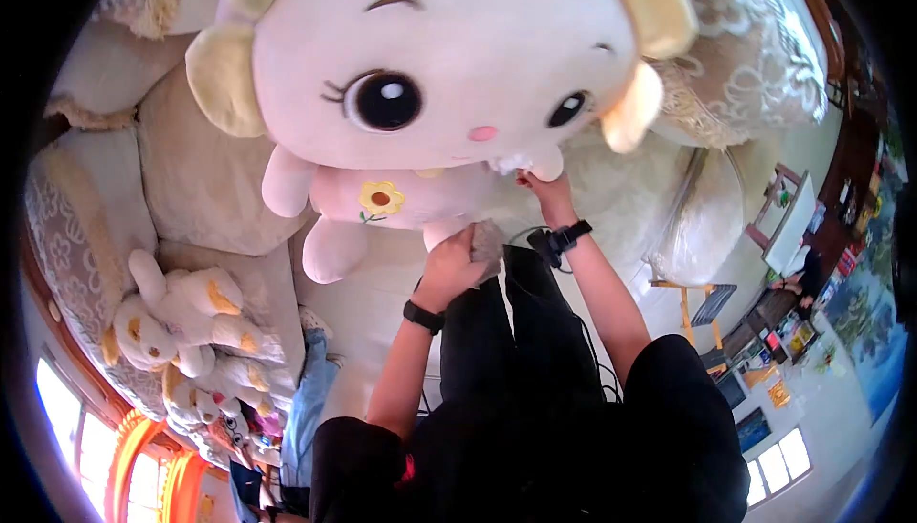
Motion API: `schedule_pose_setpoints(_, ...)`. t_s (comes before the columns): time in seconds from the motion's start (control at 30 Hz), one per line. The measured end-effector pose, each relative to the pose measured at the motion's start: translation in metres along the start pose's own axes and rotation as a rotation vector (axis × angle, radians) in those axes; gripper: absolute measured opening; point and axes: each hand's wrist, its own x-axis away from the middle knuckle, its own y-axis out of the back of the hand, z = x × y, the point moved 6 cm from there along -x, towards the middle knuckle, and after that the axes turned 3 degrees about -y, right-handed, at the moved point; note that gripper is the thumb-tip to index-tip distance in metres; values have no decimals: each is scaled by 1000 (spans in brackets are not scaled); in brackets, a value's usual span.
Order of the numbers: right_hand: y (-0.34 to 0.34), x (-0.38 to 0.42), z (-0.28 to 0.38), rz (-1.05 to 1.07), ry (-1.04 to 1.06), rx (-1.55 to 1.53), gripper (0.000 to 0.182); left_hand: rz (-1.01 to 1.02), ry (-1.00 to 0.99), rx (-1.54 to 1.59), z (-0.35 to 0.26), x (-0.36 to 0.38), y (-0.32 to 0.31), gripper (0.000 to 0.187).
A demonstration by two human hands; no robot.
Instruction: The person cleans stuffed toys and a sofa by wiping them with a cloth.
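Observation:
A big pink and cream plush toy (439,55) with large dark eyes and yellow petal-like edges fills the upper middle. Its pink body (334,193) bears a yellow flower. My left hand (454,265) is closed on a greyish crumpled bundle (488,248) beside the toy's lower leg. Near the toy's arm, my right hand (546,192) has its fingers pressed together by some white fluffy stuffing (511,164) below the face. Dark bands are on both wrists.
A beige sofa (205,160) with patterned covers surrounds the toy. Smaller plush dogs (186,318) lie at the left. Cables hang by the right forearm. A white stool (788,222) and a cluttered shelf stand at the right.

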Motion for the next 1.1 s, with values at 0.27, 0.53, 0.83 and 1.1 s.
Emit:
schedule_pose_setpoints(0.27,-3,142,119,98,-32,-538,35,-102,-21,-14,-53,15,7,58)
schedule_pose_setpoints(0.53,3,241,245,298,234,-444,30,-218,-247,265,-194,60,34,44)
schedule_pose_setpoints(0.83,13,338,321,418,451,-431,29,-328,-565,567,-314,124,79,52)
schedule_pose_setpoints(1.1,16,394,354,443,715,-182,32,-215,-818,850,-375,183,96,40)
